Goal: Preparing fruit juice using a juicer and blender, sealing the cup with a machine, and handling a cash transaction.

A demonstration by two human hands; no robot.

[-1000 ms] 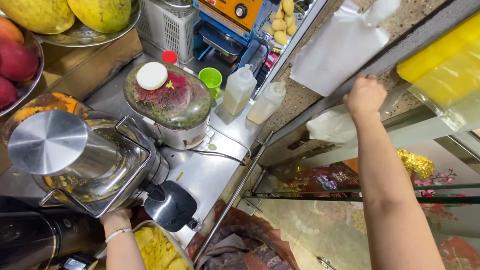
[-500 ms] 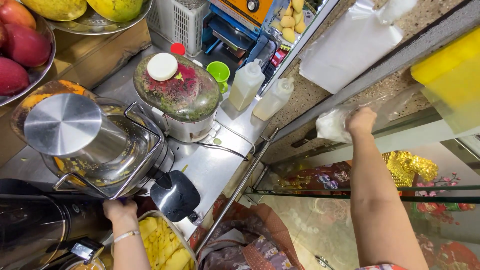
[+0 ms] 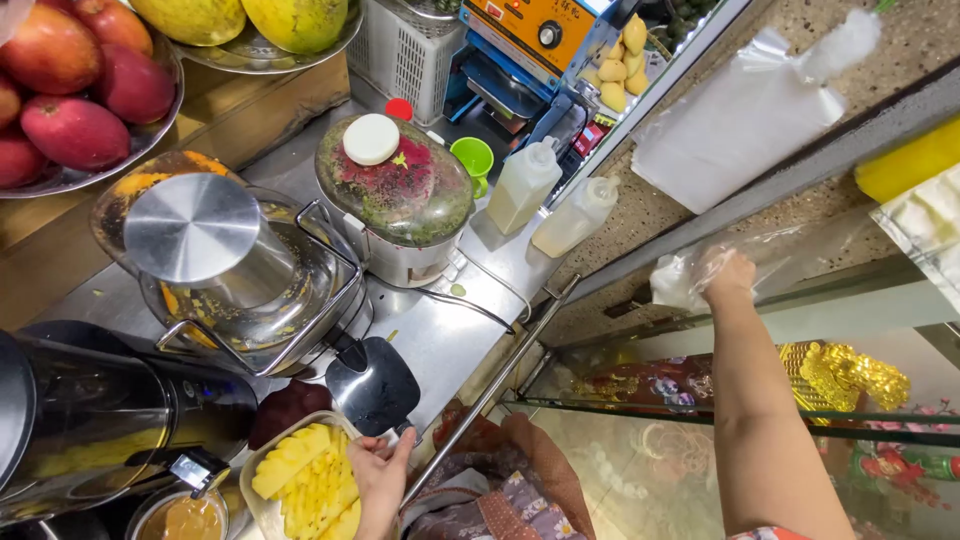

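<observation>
juicer [image 3: 230, 270], steel lid, on the counter at left | tray of cut pineapple [image 3: 300, 475] at counter's near edge | left hand [image 3: 382, 478] gripping the tray's right rim, fingers curled over it | blender [image 3: 395, 195] behind, two squeeze bottles [image 3: 550, 195] beside it | right hand [image 3: 728, 278] at right, fingers closed on clear plastic bag [image 3: 685, 275] at the glass case's ledge

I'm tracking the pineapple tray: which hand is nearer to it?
Left. The left hand touches the right rim of the tray of pineapple slices. The right hand is far off to the right, on a clear plastic bag.
</observation>
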